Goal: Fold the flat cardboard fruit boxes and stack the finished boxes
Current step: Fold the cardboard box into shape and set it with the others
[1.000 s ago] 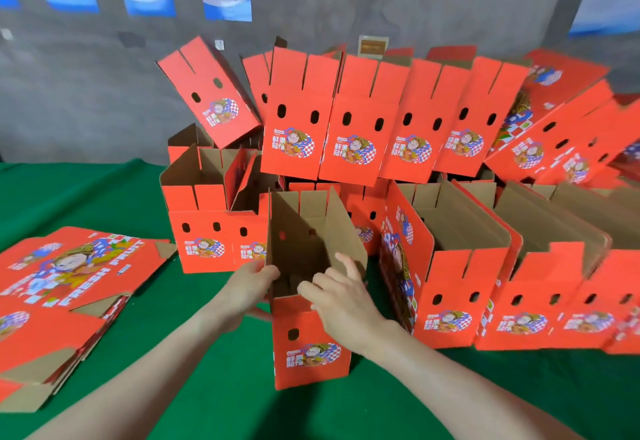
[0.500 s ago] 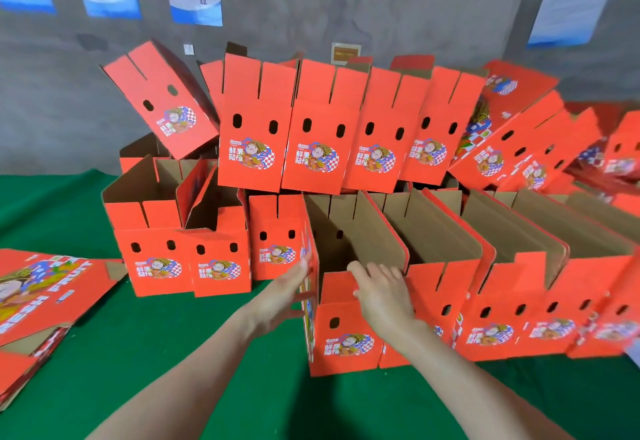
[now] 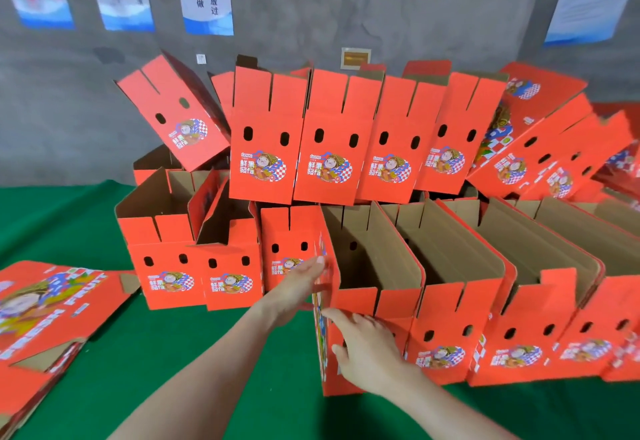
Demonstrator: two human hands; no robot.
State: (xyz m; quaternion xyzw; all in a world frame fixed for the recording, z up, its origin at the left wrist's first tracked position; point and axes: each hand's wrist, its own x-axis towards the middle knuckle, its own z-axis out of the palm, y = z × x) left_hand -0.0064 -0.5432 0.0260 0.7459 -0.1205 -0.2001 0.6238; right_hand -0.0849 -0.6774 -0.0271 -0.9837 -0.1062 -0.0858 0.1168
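At the left end of the front row on the green tabletop [image 3: 207, 353]: one folded, open-topped red cardboard fruit box [image 3: 360, 301], upright, touching its folded red neighbour box [image 3: 450, 315]. Left hand [image 3: 296, 285] lies flat against the box's left side panel, fingers straight. Right hand [image 3: 370, 353] is spread wide on the front panel, fingers straight, nothing gripped. Both press; neither holds.

Risks, as judged:
- Flat palms give no grip, so a hard sideways push could skid the light box or shunt the whole row to the right.
- Upper tier of red printed boxes [image 3: 329, 148] leans on the rims behind. A jolt through the row may bring it sliding down.
- Tilted red box [image 3: 173, 114] at upper left looks least secure.
- Bottom flaps are hidden, so I cannot tell if they are locked. They may spring open.

Pile of flat red printed cardboard blanks [image 3: 52, 311] lies at far left, well apart.
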